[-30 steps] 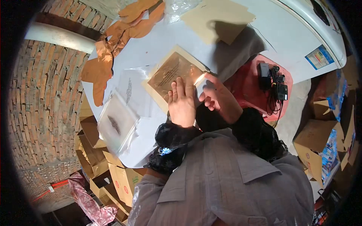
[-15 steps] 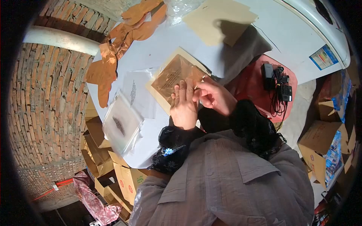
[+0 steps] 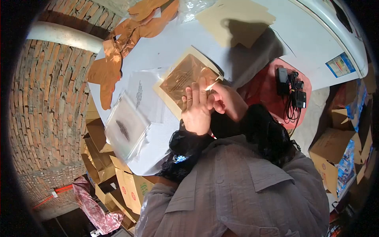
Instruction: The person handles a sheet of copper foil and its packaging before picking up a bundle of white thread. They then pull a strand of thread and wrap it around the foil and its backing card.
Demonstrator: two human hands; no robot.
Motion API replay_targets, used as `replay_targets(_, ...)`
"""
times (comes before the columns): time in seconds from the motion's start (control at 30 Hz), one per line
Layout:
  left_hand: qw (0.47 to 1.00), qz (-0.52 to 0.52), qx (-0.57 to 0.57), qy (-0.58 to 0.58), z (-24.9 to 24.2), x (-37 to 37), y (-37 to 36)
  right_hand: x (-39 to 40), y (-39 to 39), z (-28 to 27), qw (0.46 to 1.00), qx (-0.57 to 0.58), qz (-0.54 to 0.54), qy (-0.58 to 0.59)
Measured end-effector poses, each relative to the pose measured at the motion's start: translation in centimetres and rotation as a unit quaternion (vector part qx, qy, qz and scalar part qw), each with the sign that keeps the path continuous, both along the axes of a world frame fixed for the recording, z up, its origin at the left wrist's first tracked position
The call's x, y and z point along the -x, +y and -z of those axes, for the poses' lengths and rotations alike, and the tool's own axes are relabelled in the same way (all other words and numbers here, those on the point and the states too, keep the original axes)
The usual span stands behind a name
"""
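A brown printed packet (image 3: 181, 79) in a clear plastic sleeve lies on a cream card on the white table (image 3: 166, 47). My left hand (image 3: 196, 107) rests flat on the packet's near corner, fingers stretched out and pressing it down. My right hand (image 3: 224, 100) is right beside it, thumb and fingers pinched on the shiny flap of the sleeve at the packet's right edge. Both hands touch each other. Black lace cuffs cover my wrists.
A stack of clear bags (image 3: 124, 128) lies to the left, brown cut paper shapes (image 3: 106, 71) at the table's far left, and a tan cardboard sheet (image 3: 233, 19) farther back. A red stool (image 3: 264, 94) carries black chargers (image 3: 292, 93). Cardboard boxes (image 3: 126, 185) stand below the table.
My right hand came in from the right and closed on the sleeve's flap next to my left hand. The left hand stayed on the packet.
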State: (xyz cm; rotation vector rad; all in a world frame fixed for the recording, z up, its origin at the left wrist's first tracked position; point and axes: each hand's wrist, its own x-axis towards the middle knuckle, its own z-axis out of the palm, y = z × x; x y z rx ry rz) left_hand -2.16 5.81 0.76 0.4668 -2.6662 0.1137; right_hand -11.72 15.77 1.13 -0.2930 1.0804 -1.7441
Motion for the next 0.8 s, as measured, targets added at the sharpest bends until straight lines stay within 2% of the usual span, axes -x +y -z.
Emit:
replay_targets(0.1,0.999,0.010,0.036,-0.037,0.3,-0.1,-0.4,-1.1,-0.2,-1.7,0.997,-0.002,0.064,0.047)
replay_targets(0.3,1.000,0.011,-0.002,-0.003,0.0,-0.1,-0.2,-1.5,-0.9,-0.3,0.993,-0.018,0.087,-0.076)
replay_targets(0.4,1.000,0.014,0.001,-0.005,0.1,-0.1,-0.3,-1.6,-0.9,-1.2,0.991,-0.031,0.105,-0.075)
replay_targets(0.5,0.999,0.022,-0.033,-0.008,-0.3,-0.2,-0.3,-1.2,-1.2,-0.1,0.996,-0.024,0.070,-0.045)
replay_targets(0.6,1.000,0.020,-0.013,0.006,0.0,-0.1,-0.5,-1.0,-1.0,0.1,0.998,-0.030,0.054,-0.029)
replay_targets(0.7,1.000,0.014,-0.013,-0.006,-0.2,-0.1,-0.3,-0.4,-1.0,1.1,0.996,-0.034,0.015,-0.075)
replay_targets(0.8,1.000,0.010,-0.012,-0.002,0.0,0.0,-0.2,-0.2,-1.0,0.2,0.998,-0.001,0.018,-0.058)
